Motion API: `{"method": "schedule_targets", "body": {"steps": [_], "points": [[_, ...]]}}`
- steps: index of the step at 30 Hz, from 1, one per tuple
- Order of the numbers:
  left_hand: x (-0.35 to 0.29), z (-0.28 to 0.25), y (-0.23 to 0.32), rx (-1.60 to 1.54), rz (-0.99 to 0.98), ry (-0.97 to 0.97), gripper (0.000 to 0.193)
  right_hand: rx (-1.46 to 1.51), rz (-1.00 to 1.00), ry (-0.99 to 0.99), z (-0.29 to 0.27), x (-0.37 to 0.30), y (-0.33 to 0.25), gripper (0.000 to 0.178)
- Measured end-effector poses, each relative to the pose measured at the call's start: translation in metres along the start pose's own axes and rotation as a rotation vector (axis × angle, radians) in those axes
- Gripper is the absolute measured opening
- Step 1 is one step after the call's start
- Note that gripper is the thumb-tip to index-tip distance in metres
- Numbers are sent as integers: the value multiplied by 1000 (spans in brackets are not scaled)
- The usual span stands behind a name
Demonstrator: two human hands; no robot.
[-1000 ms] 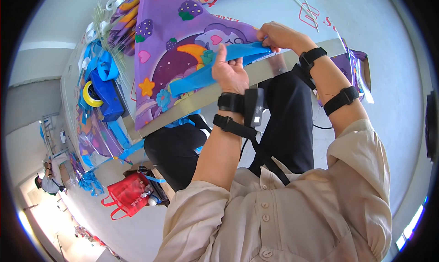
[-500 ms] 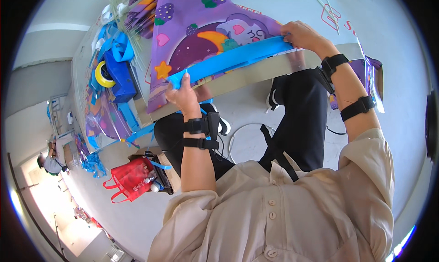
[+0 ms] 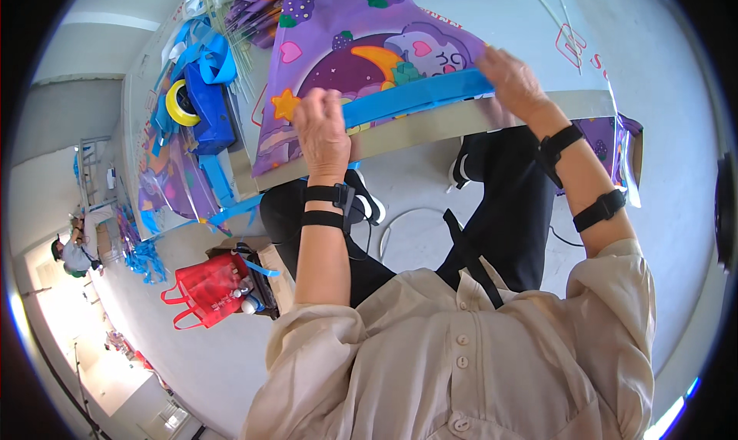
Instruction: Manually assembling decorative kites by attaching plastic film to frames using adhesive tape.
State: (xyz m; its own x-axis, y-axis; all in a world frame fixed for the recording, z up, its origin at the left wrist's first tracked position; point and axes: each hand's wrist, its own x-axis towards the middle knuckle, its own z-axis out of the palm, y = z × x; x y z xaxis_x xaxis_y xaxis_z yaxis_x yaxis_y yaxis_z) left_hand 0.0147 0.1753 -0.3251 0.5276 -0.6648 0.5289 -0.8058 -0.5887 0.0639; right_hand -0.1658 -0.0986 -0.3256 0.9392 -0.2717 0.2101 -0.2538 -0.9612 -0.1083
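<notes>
A purple printed plastic sheet (image 3: 338, 71) with a moon, a star and berries lies over the table's near edge. Along its lower edge runs a bright blue strip (image 3: 419, 98). My left hand (image 3: 321, 132) rests palm down at the strip's left end, fingers stretched out over the sheet and covering that end. At the other end, my right hand (image 3: 516, 85) lies over the strip and the sheet's right corner with its fingers extended, slightly blurred. Neither hand grips anything that I can see.
A blue tape dispenser (image 3: 209, 106) with a yellow tape roll (image 3: 181, 103) stands at the left, beside blue ribbon (image 3: 219, 59) and thin pale rods. Below are a red bag (image 3: 204, 290) and a cable on the floor. A person (image 3: 75, 254) is far left.
My left hand has let go of the strip's left end and flattened over it. My right hand's pinch on the corner has loosened. The sheet has shifted slightly in view.
</notes>
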Motion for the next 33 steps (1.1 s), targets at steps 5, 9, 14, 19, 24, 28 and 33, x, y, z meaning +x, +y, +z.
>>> {"method": "schedule_targets", "body": {"steps": [5, 9, 14, 19, 24, 28, 33], "points": [[-17, 2, -19, -181, 217, -332, 27, -59, -80, -192, -9, -11, -25, 17], [-22, -15, -7, -117, 313, -278, 23, -213, -124, -161, -15, -17, -42, 25], [-24, -7, -18, 36, 354, -245, 23, -368, -122, -190, -5, -2, -48, 26], [-6, -12, -32, -297, 173, -325, 22, -191, -160, -51, 3, -5, -27, 23], [24, 1, -63, -497, 16, -424, 17, 182, -118, -186, -1, 22, 32, 18], [46, 14, -74, -785, -159, -727, 15, 626, 190, -483, -3, 55, 52, 16], [43, 15, -70, -460, 90, -520, 14, 430, 136, -485, -6, 73, 46, 17]]}}
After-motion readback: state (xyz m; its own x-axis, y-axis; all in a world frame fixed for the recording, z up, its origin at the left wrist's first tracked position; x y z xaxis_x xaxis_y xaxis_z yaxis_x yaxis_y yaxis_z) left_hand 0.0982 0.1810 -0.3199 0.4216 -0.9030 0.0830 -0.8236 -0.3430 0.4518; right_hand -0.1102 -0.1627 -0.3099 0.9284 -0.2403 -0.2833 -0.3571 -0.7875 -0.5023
